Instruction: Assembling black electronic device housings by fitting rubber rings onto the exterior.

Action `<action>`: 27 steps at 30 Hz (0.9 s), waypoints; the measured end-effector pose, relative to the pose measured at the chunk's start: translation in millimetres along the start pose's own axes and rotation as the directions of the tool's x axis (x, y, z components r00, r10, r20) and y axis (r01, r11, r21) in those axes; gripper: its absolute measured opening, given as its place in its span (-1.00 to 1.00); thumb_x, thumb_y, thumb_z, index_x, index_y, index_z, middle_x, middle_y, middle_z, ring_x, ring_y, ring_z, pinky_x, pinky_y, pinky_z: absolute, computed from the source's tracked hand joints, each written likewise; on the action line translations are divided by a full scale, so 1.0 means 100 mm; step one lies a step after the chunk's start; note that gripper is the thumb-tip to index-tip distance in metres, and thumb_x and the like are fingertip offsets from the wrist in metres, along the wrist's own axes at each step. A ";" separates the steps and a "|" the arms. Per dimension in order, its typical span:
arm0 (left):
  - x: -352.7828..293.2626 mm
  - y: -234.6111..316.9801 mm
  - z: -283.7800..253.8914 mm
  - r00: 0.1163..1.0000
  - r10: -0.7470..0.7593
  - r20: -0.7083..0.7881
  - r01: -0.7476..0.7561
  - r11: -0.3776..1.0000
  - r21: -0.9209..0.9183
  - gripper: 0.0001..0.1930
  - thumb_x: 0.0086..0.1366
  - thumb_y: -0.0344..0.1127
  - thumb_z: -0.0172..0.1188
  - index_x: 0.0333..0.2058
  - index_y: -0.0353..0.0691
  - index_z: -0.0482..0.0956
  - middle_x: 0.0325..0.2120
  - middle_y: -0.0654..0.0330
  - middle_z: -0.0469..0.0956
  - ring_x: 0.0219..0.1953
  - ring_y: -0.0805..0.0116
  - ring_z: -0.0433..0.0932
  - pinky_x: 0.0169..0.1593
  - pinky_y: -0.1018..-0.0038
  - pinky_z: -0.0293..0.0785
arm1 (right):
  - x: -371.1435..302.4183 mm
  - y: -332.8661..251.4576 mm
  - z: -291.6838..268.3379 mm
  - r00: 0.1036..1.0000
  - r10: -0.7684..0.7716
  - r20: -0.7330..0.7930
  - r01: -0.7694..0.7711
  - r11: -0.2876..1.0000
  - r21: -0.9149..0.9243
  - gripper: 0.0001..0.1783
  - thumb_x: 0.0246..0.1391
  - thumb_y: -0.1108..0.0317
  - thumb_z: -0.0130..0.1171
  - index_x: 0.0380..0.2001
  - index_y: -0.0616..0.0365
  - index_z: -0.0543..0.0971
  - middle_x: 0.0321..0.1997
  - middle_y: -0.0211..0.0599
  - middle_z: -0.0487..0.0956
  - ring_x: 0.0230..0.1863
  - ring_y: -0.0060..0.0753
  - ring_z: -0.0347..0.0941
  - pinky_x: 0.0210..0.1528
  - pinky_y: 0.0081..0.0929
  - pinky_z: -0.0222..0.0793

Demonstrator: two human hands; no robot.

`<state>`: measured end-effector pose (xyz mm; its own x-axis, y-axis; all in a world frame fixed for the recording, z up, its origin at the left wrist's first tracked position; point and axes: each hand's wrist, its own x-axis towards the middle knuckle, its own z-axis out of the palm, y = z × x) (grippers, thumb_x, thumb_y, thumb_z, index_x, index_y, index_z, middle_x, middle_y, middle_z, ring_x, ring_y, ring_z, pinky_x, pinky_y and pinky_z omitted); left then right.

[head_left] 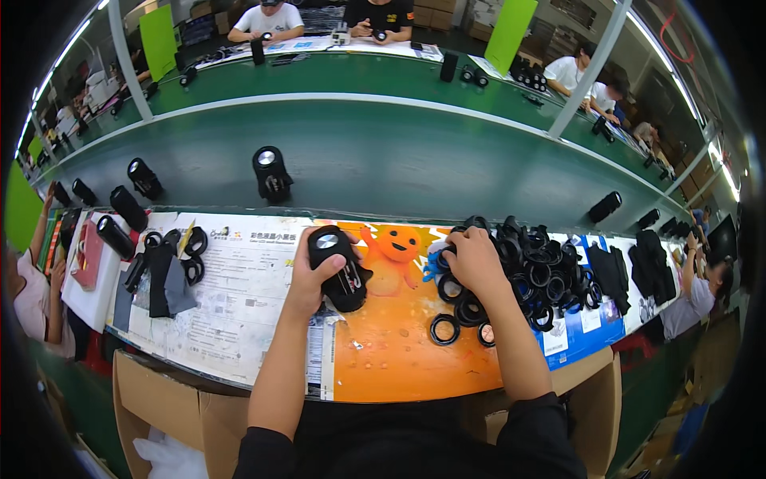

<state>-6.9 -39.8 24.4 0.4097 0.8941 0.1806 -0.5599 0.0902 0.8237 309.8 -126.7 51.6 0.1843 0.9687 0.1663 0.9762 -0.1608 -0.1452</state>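
Note:
My left hand is wrapped round a black cylindrical speaker with a silver disc on its top end, held above the worktop at centre. My right hand reaches to the left side of a heap of black rings. Its fingers curl downward among the rings, and their tips are partly hidden, so what they pinch does not show. A single black ring lies on the orange board just below that hand. Something bright blue shows beside its fingers.
Dark cloth pieces and rings lie on the white board at left; more black cloth is at right. One speaker stands on the green belt ahead, others farther along. Cardboard boxes sit below the table edge. Co-workers flank both sides.

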 end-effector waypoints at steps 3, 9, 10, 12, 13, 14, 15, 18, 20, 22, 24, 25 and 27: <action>-0.02 0.03 -0.05 0.998 -0.058 -0.014 0.058 0.998 0.028 -0.35 0.27 -0.20 0.52 0.24 -0.29 0.46 0.01 -0.03 0.68 -0.07 0.10 0.77 0.06 0.14 0.80 | 0.10 0.03 -0.03 0.994 -0.050 0.096 0.051 0.999 -0.005 -0.77 0.21 0.28 0.47 -0.11 0.12 0.78 -0.02 -0.06 0.69 0.16 0.11 0.58 0.27 -0.04 0.53; -0.06 0.10 -0.04 0.994 -0.097 0.040 0.099 0.994 -0.053 -0.36 0.35 -0.29 0.51 0.34 -0.27 0.49 -0.01 0.14 0.63 -0.05 0.29 0.73 0.05 0.25 0.82 | 0.25 -0.10 -0.19 0.996 -0.033 0.087 0.014 0.979 0.202 -0.73 0.17 0.27 0.43 -0.17 0.25 0.73 -0.15 0.01 0.75 -0.03 0.14 0.70 0.13 0.01 0.60; -0.06 0.11 -0.03 0.996 -0.079 0.041 0.080 0.996 -0.031 -0.36 0.35 -0.29 0.50 0.34 -0.26 0.48 -0.02 0.13 0.63 -0.05 0.28 0.73 0.04 0.24 0.82 | 0.26 -0.20 -0.22 0.994 -0.014 0.106 -0.021 0.945 0.326 -0.72 0.19 0.25 0.43 -0.19 0.27 0.71 -0.20 0.01 0.76 -0.10 0.15 0.72 0.06 -0.02 0.62; -0.06 0.12 -0.01 0.997 -0.063 0.042 0.064 0.998 -0.009 -0.37 0.36 -0.30 0.49 0.34 -0.25 0.47 -0.02 0.12 0.63 -0.05 0.27 0.74 0.02 0.24 0.83 | 0.25 -0.36 -0.10 0.997 -0.023 0.073 -0.014 0.885 0.466 -0.65 0.26 0.21 0.38 -0.12 0.32 0.64 -0.29 0.07 0.77 -0.21 0.18 0.75 -0.12 -0.07 0.65; -0.07 0.11 0.00 0.997 -0.079 0.016 0.079 0.997 0.000 -0.35 0.34 -0.25 0.48 0.33 -0.25 0.45 0.01 0.04 0.66 -0.05 0.19 0.77 0.03 0.21 0.83 | 0.23 -0.53 -0.08 0.994 0.023 0.103 -0.067 0.894 0.444 -0.62 0.29 0.20 0.37 -0.07 0.33 0.60 -0.31 0.11 0.76 -0.20 0.21 0.74 -0.12 -0.02 0.64; -0.07 0.10 0.00 0.995 -0.095 -0.011 0.095 0.995 0.009 -0.32 0.31 -0.20 0.48 0.33 -0.25 0.43 0.04 -0.04 0.69 -0.06 0.10 0.80 0.03 0.19 0.82 | 0.21 -0.68 -0.06 0.989 0.070 0.133 -0.121 0.899 0.420 -0.59 0.31 0.20 0.35 -0.01 0.34 0.56 -0.32 0.15 0.75 -0.20 0.24 0.73 -0.11 0.02 0.63; -0.04 0.08 0.02 0.995 -0.099 0.001 0.099 0.995 0.005 -0.32 0.31 -0.20 0.48 0.33 -0.25 0.43 0.04 -0.04 0.69 -0.06 0.10 0.80 0.03 0.19 0.82 | 0.20 -0.66 0.11 0.992 0.065 0.107 -0.101 0.924 0.369 -0.57 0.36 0.21 0.30 0.04 0.35 0.49 -0.36 0.23 0.72 -0.20 0.32 0.71 -0.12 0.09 0.61; -0.04 0.07 0.01 0.997 -0.070 0.018 0.070 0.997 0.026 -0.36 0.32 -0.20 0.47 0.29 -0.24 0.43 0.02 -0.06 0.69 -0.06 0.08 0.80 0.01 0.17 0.83 | 0.12 -0.76 0.23 0.996 0.025 0.083 -0.050 0.944 0.326 -0.63 0.40 0.21 0.27 -0.01 0.34 0.50 -0.38 0.27 0.70 -0.20 0.38 0.69 -0.13 0.13 0.59; -0.04 0.08 0.05 0.996 -0.088 -0.001 0.088 0.996 0.007 -0.37 0.34 -0.21 0.46 0.29 -0.24 0.43 0.00 -0.06 0.70 -0.07 0.08 0.80 0.01 0.18 0.83 | 0.09 -0.76 0.16 0.993 0.037 0.112 -0.076 0.928 0.366 -0.62 0.45 0.18 0.27 0.03 0.32 0.52 -0.36 0.26 0.71 -0.21 0.39 0.69 -0.10 0.13 0.59; -0.05 0.07 0.03 0.996 -0.087 -0.007 0.087 0.996 0.012 -0.39 0.36 -0.22 0.45 0.28 -0.25 0.42 -0.01 -0.06 0.70 -0.07 0.09 0.80 0.00 0.19 0.83 | 0.05 -0.78 0.01 0.986 0.034 0.161 -0.084 0.944 0.319 -0.58 0.47 0.05 0.29 0.09 0.18 0.58 -0.35 0.06 0.74 -0.21 0.22 0.72 -0.07 0.04 0.58; -0.05 0.06 0.02 0.996 -0.093 0.001 0.093 0.996 0.016 -0.40 0.37 -0.22 0.44 0.28 -0.27 0.42 -0.01 -0.06 0.70 -0.06 0.11 0.79 0.00 0.20 0.83 | -0.02 -0.75 -0.05 0.987 0.035 0.159 -0.085 0.943 0.322 -0.64 0.43 0.08 0.36 0.07 0.11 0.69 -0.16 -0.04 0.73 -0.08 0.10 0.69 0.03 -0.04 0.58; -0.05 0.05 0.01 0.996 -0.092 0.000 0.092 0.996 0.014 -0.40 0.37 -0.22 0.44 0.28 -0.27 0.42 -0.01 -0.06 0.70 -0.06 0.11 0.79 0.00 0.20 0.83 | -0.05 -0.70 -0.06 0.991 -0.119 0.066 0.089 0.934 0.347 -0.67 0.39 0.12 0.40 0.04 0.11 0.73 -0.05 -0.08 0.68 0.00 0.04 0.65 0.09 -0.08 0.57; -0.03 0.02 0.00 0.997 -0.071 0.019 0.070 0.996 0.050 -0.39 0.37 -0.22 0.45 0.28 -0.28 0.43 -0.01 -0.02 0.70 -0.06 0.14 0.79 0.01 0.22 0.82 | -0.08 -0.71 -0.07 0.971 -0.235 0.048 0.198 0.899 0.391 -0.74 0.29 0.23 0.49 -0.05 0.10 0.83 0.19 -0.16 0.54 0.21 -0.04 0.53 0.29 -0.16 0.50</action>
<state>-9.2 -42.2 26.0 0.4620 0.8770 0.1320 -0.4932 0.1304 0.8601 239.9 -123.9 67.6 -0.0560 0.9873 0.1488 0.8695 0.1215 -0.4788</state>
